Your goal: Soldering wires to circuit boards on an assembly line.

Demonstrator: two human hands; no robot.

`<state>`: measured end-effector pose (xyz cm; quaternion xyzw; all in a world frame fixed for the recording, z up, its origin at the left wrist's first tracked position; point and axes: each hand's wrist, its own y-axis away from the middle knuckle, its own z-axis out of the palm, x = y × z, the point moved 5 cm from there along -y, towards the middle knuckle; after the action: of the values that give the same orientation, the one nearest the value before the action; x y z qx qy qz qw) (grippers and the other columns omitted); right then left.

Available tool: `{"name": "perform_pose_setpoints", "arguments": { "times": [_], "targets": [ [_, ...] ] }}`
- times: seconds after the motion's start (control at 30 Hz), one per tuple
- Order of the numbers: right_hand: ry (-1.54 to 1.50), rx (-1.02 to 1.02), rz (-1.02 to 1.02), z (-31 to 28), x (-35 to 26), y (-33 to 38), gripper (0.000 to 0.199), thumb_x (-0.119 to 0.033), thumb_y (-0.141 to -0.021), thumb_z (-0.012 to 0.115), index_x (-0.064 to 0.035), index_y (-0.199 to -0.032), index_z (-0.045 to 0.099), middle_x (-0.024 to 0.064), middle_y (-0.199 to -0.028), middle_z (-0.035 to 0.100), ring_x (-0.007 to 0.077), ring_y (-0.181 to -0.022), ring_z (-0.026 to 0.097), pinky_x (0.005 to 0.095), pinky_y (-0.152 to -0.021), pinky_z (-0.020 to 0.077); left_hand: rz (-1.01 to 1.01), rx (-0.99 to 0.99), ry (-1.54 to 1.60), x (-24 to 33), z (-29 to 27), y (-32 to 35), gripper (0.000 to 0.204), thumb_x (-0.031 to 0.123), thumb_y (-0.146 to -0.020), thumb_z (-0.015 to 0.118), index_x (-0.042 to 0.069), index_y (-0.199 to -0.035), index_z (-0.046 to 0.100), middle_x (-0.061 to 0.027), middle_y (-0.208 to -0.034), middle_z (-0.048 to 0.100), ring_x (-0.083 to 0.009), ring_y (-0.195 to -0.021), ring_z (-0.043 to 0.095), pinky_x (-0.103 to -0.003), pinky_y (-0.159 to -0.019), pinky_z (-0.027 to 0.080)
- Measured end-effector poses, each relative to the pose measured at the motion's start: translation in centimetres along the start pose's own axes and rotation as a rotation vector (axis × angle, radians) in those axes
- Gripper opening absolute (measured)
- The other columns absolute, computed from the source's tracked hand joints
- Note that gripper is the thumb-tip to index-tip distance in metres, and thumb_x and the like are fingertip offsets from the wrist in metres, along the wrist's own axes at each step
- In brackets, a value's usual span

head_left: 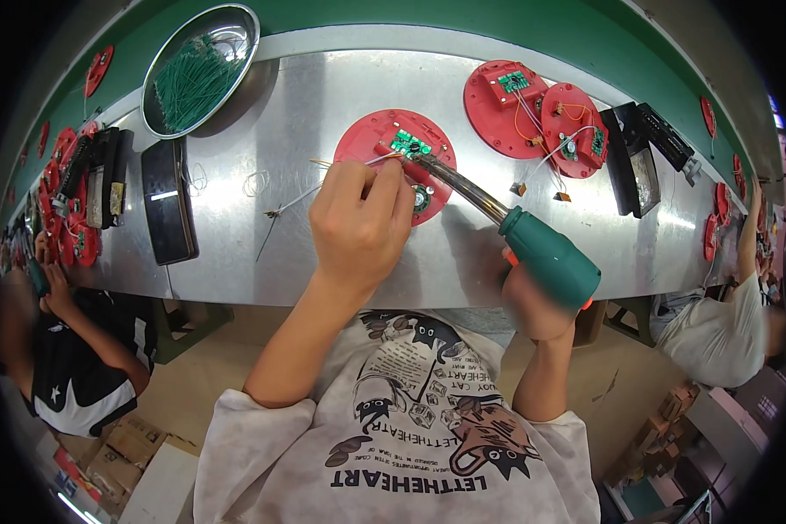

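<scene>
A round red plastic cover lies on the metal table with a small green circuit board on it. My left hand is closed over the cover's near left part, pinching a thin white wire whose end reaches the board. My right hand, partly blurred, grips a green soldering gun by its handle. Its metal tip points left and meets the board beside my left fingertips. The exact contact point is too small to make out. A round part shows below the board, partly behind my left hand.
A metal bowl of green wires stands at the far left, above a black phone. Two more red covers with boards lie at the right, near a black holder. People work at both sides.
</scene>
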<state>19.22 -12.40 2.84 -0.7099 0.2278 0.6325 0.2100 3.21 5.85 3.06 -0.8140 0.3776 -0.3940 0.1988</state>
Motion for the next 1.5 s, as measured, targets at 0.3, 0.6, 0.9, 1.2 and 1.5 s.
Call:
{"name": "perform_pose_setpoints", "arguments": {
  "times": [0.3, 0.6, 0.9, 1.2, 1.5],
  "targets": [
    [0.011, -0.209, -0.073, -1.1, 1.5, 0.3, 0.04, -0.006, -0.092, 0.066, 0.0081, -0.129, 0.06, 0.0202, -0.109, 0.067, 0.0192, -0.067, 0.063, 0.0318, -0.057, 0.0524, 0.026, -0.003, -0.005, 0.0, 0.1, 0.1, 0.023, -0.002, -0.074, 0.077, -0.002, -0.096, 0.075, -0.0058, -0.075, 0.053, -0.0217, -0.066, 0.055, -0.036, -0.055, 0.044],
    [-0.11, -0.001, -0.073, -1.1, 0.4, 0.6, 0.046, -0.023, -0.093, 0.063, 0.009, -0.126, 0.06, 0.0217, -0.106, 0.065, 0.021, -0.057, 0.061, 0.0295, -0.051, 0.0477, 0.077, 0.012, -0.041, 0.0, 0.2, 0.2, 0.025, -0.003, -0.073, 0.076, -0.002, -0.097, 0.075, -0.0055, -0.074, 0.05, -0.0204, -0.064, 0.054, -0.035, -0.052, 0.042],
    [-0.166, 0.176, -0.117, -3.8, 1.5, 2.6, 0.042, -0.028, -0.093, 0.064, 0.0076, -0.117, 0.061, 0.0224, -0.104, 0.064, 0.0203, -0.052, 0.061, 0.0294, -0.049, 0.0475, 0.095, 0.01, -0.06, 0.1, 0.3, 0.3, 0.026, -0.004, -0.072, 0.075, -0.002, -0.097, 0.075, -0.0057, -0.073, 0.049, -0.0204, -0.063, 0.053, -0.035, -0.051, 0.042],
    [-0.2, 0.26, -0.153, -5.4, 1.9, 2.6, 0.042, -0.023, -0.095, 0.061, 0.0119, -0.117, 0.057, 0.0229, -0.101, 0.063, 0.0206, -0.05, 0.061, 0.0299, -0.044, 0.0481, 0.111, 0.012, -0.085, 0.3, 0.3, 0.0, 0.026, -0.005, -0.073, 0.076, -0.001, -0.098, 0.076, -0.0058, -0.073, 0.05, -0.0212, -0.065, 0.054, -0.035, -0.053, 0.043],
    [-0.268, 0.374, -0.198, -7.8, 2.4, 3.0, 0.041, -0.024, -0.097, 0.057, 0.0099, -0.119, 0.054, 0.0224, -0.102, 0.062, 0.021, -0.048, 0.059, 0.0317, -0.04, 0.0471, 0.04, -0.002, -0.136, 1.9, -1.1, -2.2, 0.05, 0.022, -0.07, 0.086, 0.004, -0.116, 0.074, -0.0124, -0.11, 0.065, -0.0341, -0.101, 0.058, -0.047, -0.089, 0.048]
  ]
}}
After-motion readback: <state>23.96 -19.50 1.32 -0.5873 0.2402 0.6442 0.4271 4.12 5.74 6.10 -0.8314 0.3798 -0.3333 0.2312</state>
